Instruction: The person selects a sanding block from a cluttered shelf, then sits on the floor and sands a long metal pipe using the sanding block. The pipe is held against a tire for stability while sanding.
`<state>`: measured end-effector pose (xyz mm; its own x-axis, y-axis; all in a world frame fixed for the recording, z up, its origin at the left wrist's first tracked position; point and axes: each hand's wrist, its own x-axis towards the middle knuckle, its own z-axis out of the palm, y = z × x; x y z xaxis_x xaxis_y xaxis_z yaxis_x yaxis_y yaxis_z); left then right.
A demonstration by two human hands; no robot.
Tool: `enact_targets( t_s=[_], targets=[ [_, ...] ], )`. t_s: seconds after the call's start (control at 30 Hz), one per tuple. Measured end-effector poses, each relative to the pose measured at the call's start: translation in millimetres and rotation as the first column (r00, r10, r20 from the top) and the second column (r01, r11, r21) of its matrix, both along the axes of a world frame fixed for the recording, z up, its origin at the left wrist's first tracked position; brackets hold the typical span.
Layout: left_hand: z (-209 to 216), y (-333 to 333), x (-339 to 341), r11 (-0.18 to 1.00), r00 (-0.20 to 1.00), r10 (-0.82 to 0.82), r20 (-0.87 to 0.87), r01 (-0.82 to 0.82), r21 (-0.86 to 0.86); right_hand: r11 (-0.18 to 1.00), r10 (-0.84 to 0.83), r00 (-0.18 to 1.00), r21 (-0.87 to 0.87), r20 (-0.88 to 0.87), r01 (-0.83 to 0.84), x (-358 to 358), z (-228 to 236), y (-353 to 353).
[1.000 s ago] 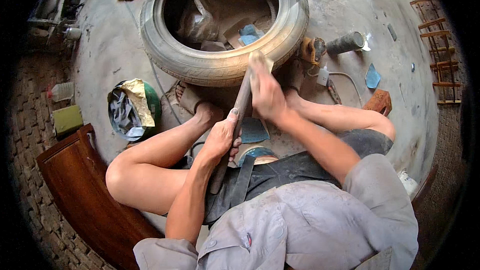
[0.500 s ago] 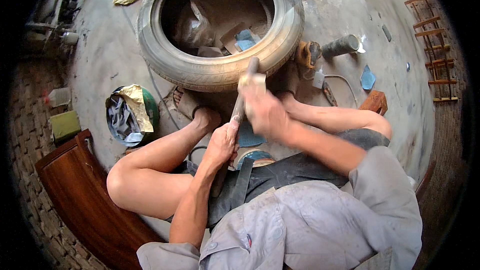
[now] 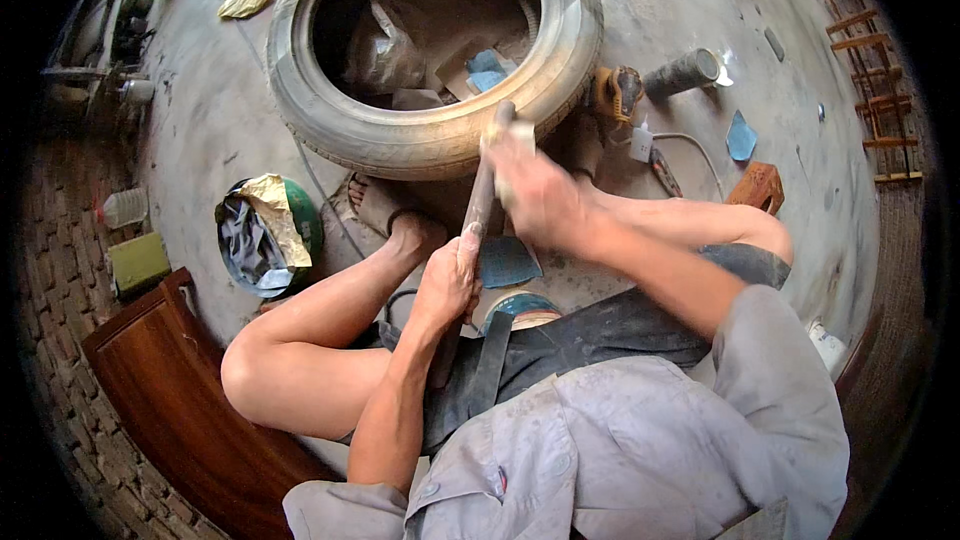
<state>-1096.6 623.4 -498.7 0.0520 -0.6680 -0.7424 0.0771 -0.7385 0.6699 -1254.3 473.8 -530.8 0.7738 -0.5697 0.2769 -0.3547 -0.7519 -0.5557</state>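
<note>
A long grey-brown round rod (image 3: 480, 202) slants up from my lap, its far end at the near side of a worn tyre (image 3: 420, 145) lying flat on the floor. My left hand (image 3: 447, 283) is wrapped round the rod's lower part. Near the far end, my right hand (image 3: 540, 190), smeared by motion, is closed on a pale yellowish piece of sandpaper (image 3: 520, 134) pressed against the rod. Blue sandpaper (image 3: 508, 262) lies on the floor below the rod. Inside the tyre are a clear plastic bag (image 3: 392, 58) and some scraps.
To the left stand a round bucket (image 3: 306, 225) with paper and dark cloth, and a curved brown wooden panel (image 3: 170, 360). An orange sander (image 3: 620, 92), a grey tube (image 3: 685, 75), a blue scrap (image 3: 741, 137) and a wooden block (image 3: 757, 187) sit to the right. A cable runs left of the tyre.
My right hand with the sandpaper has shifted slightly along the rod near its far end. The left hand keeps its grip, and the whole view has tilted a little.
</note>
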Motion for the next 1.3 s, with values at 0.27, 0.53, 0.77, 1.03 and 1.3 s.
enact_targets(
  t_s=[0.27,0.53,0.77,1.03,1.3],
  targets=[
    [4,-4,-4,0.999,0.999,0.049,-0.005,-0.049,0.015,0.986,-0.068,0.971,-0.163,-0.231,0.031,-24,-14,-71],
    [7,-8,-5,1.000,0.999,0.002,0.034,-0.003,0.020,0.977,-0.118,0.958,-0.202,-0.261,0.065,-24,-25,-53],
    [9,-8,-4,1.000,0.999,0.015,0.029,-0.016,0.022,0.990,-0.072,0.962,-0.138,-0.263,0.037,-24,-5,-31],
    [9,-8,-6,0.999,0.999,0.014,0.038,-0.015,0.028,0.982,-0.079,0.963,-0.187,-0.257,0.031,-21,-7,-25],
    [3,-8,-3,1.000,0.998,-0.015,0.056,0.015,-0.005,0.973,-0.196,0.977,0.141,0.079,0.184,-12,-16,-56]
  ],
)
